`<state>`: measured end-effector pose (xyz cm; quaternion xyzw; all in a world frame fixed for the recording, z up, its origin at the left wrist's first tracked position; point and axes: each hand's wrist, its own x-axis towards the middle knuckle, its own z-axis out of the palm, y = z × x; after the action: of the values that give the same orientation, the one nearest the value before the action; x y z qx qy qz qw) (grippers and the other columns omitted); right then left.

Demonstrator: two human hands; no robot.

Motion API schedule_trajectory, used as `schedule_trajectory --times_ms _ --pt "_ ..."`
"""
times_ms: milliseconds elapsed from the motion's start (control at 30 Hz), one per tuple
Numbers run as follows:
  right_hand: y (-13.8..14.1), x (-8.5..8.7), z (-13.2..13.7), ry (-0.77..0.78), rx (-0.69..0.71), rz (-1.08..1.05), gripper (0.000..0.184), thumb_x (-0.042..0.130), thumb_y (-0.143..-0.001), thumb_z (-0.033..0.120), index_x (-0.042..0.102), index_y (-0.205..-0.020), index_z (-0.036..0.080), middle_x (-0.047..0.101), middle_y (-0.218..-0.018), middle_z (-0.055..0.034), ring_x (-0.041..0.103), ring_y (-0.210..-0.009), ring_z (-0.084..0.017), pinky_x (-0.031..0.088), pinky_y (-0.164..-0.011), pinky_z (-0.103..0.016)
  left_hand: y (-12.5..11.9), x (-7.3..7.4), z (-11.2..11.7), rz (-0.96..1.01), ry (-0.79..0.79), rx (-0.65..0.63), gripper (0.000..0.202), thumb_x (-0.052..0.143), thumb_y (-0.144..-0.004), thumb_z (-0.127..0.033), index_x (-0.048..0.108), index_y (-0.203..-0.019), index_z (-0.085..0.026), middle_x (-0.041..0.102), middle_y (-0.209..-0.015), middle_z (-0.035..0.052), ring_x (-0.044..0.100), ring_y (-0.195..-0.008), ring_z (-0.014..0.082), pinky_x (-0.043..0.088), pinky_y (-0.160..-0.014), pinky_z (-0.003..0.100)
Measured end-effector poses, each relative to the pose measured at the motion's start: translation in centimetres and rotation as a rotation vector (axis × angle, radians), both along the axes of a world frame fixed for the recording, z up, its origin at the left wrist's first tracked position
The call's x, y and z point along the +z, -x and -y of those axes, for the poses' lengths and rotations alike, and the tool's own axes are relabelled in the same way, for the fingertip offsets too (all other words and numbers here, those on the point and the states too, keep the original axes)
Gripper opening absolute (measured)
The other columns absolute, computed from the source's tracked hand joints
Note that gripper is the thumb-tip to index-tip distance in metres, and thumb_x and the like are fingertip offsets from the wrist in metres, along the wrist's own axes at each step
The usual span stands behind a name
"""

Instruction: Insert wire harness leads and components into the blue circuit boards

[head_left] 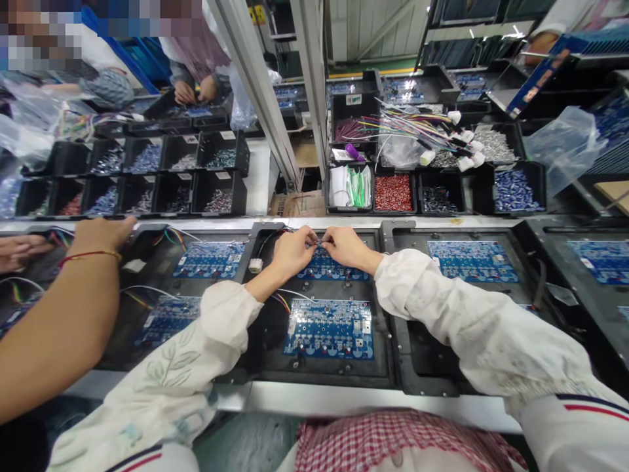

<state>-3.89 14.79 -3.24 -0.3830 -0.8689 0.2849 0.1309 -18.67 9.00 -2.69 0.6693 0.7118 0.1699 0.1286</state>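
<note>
Directions take the upper circuit board [339, 270] as clock centre, with 12 o'clock pointing away from the operator. This board sits in a black tray [334, 373], partly covered by both hands.

The left hand [295, 252] is at 11 o'clock, over the board's far edge. Its thumb and index fingertips are drawn close together. The right hand [348, 248] is at 1 o'clock, its fingertips likewise drawn close together, just beside those of the left. The contact zone is too small to resolve: whether either pinch is fully closed, or retains a part, cannot be determined.

A lower circuit board [329, 328] lies in the same tray at 6 o'clock, with coloured wires [282, 302] near its far left corner. A white connector [255, 265] lies at 9 o'clock. A neighbouring circuit board [474, 261] occupies the adjacent tray at 3 o'clock.

A bin of red components [393, 192] stands at 1 o'clock; a bin of blue components [517, 190] stands at 2 o'clock. A co-worker's forearm [63, 314], with a red wristband [91, 255], extends in at 9 o'clock.
</note>
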Motion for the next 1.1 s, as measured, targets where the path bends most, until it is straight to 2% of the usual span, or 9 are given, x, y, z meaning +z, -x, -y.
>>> schedule_trajectory --times_ms 233,400,467,567,700,833,933,1033,1100 --pt "0.0 0.4 0.0 -0.011 0.036 -0.019 0.014 0.055 -0.078 0.014 0.068 -0.082 0.012 0.070 -0.082 -0.0086 0.062 -0.075 -0.017 0.043 -0.069 -0.024 -0.5 2.0 0.9 -0.207 0.000 -0.051 0.028 0.054 -0.079 -0.025 0.054 -0.106 -0.017 0.068 -0.092 0.0104 0.064 -0.087 0.0259 0.046 -0.073 0.034" --pt "0.0 0.6 0.0 -0.014 0.040 -0.029 0.013 0.057 -0.077 0.016 0.069 -0.080 0.012 0.070 -0.082 -0.0080 0.062 -0.074 -0.016 0.043 -0.070 -0.024 1.1 5.1 1.5 0.208 0.028 -0.054 0.031 0.045 -0.079 -0.014 0.061 -0.105 -0.014 0.067 -0.095 0.0075 0.062 -0.085 0.0171 0.047 -0.081 0.031" --pt "0.0 0.6 0.1 -0.025 0.049 -0.017 0.012 0.058 -0.077 0.016 0.069 -0.080 0.012 0.070 -0.083 -0.0077 0.062 -0.075 -0.016 0.043 -0.071 -0.024 1.8 6.0 2.5 0.354 0.073 -0.036 0.031 0.044 -0.080 -0.015 0.065 -0.103 -0.014 0.068 -0.086 0.0051 0.064 -0.074 0.0145 0.049 -0.075 0.029" --pt "0.1 0.4 0.1 -0.049 0.062 -0.003 0.012 0.058 -0.077 0.015 0.069 -0.078 0.012 0.070 -0.082 -0.0077 0.062 -0.075 -0.016 0.043 -0.071 -0.024 2.4 6.7 4.7 0.362 0.061 0.033 0.028 0.049 -0.080 -0.023 0.069 -0.098 -0.017 0.068 -0.075 0.0028 0.061 -0.056 0.0117 0.050 -0.063 0.026" --pt "0.3 0.3 -0.2 -0.069 0.073 0.046 0.012 0.058 -0.076 0.015 0.069 -0.079 0.011 0.070 -0.082 -0.0079 0.062 -0.075 -0.017 0.043 -0.072 -0.025 2.5 6.6 8.0 0.214 0.046 0.093 0.027 0.051 -0.078 -0.022 0.070 -0.097 -0.021 0.069 -0.066 0.0006 0.061 -0.054 0.0128 0.051 -0.060 0.026" --pt "-0.1 2.0 0.4 -0.077 0.090 0.130 0.017 0.063 -0.077 0.019 0.070 -0.087 0.008 0.070 -0.088 -0.0128 0.063 -0.081 -0.019 0.043 -0.074 -0.027 1.6 6.2 10.5 -0.102 -0.086 -0.060 0.034 0.046 -0.075 -0.009 0.071 -0.093 -0.023 0.069 -0.098 0.0055 0.063 -0.089 0.0200 0.051 -0.080 0.034" --pt "-1.2 3.9 2.9 -0.014 0.209 0.095 0.020 0.063 -0.079 0.027 0.071 -0.085 0.010 0.071 -0.084 -0.0109 0.063 -0.076 -0.018 0.043 -0.070 -0.026 0.4 5.7 11.9 -0.337 -0.175 -0.131 0.033 0.049 -0.073 -0.007 0.072 -0.092 -0.022 0.065 -0.105 0.0115 0.056 -0.100 0.0279 0.048 -0.081 0.042" --pt "-2.1 4.4 6.5 0.131 0.396 0.063 0.011 0.065 -0.076 0.025 0.072 -0.077 0.016 0.071 -0.071 -0.0029 0.063 -0.067 -0.014 0.044 -0.065 -0.022 -0.9 4.5 12.2 -0.270 -0.118 -0.151 0.030 0.049 -0.076 -0.009 0.073 -0.090 -0.021 0.068 -0.089 0.0094 0.060 -0.089 0.0249 0.049 -0.076 0.039" --pt "-2.4 3.8 8.4 0.184 0.358 0.077 0.006 0.066 -0.074 0.018 0.071 -0.074 0.017 0.068 -0.061 0.0002 0.062 -0.061 -0.012 0.044 -0.064 -0.021 -1.5 3.6 11.9 -0.081 -0.023 -0.116 0.025 0.051 -0.077 -0.014 0.073 -0.086 -0.021 0.070 -0.082 0.0057 0.063 -0.081 0.0204 0.050 -0.076 0.034"
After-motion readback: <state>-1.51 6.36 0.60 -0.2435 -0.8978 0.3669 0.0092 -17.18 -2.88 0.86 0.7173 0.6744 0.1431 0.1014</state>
